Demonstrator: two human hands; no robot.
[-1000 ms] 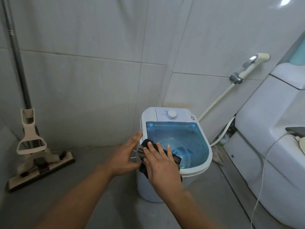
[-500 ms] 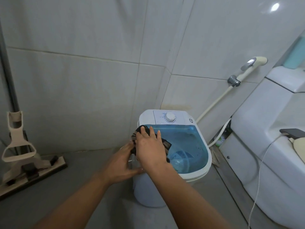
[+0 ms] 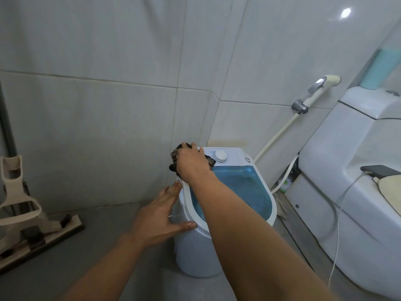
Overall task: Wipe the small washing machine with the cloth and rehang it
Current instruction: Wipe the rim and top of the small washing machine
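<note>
The small white washing machine (image 3: 243,158) with a see-through blue lid (image 3: 245,187) stands on the floor in the tiled corner. My right hand (image 3: 192,165) presses a dark cloth (image 3: 174,158) flat on the machine's far left top corner, beside the white dial (image 3: 220,157). Most of the cloth is hidden under the palm. My left hand (image 3: 161,216) rests flat against the machine's left side, fingers spread, thumb under the rim.
A toilet (image 3: 351,192) fills the right side, with a dark phone (image 3: 378,170) and its white cable on the seat. A bidet sprayer (image 3: 319,88) and hose hang on the wall behind the machine. A mop (image 3: 26,222) leans at the left.
My right hand has slid the cloth along the left rim from the near edge to the far corner by the dial. My left hand shifted lower onto the machine's side.
</note>
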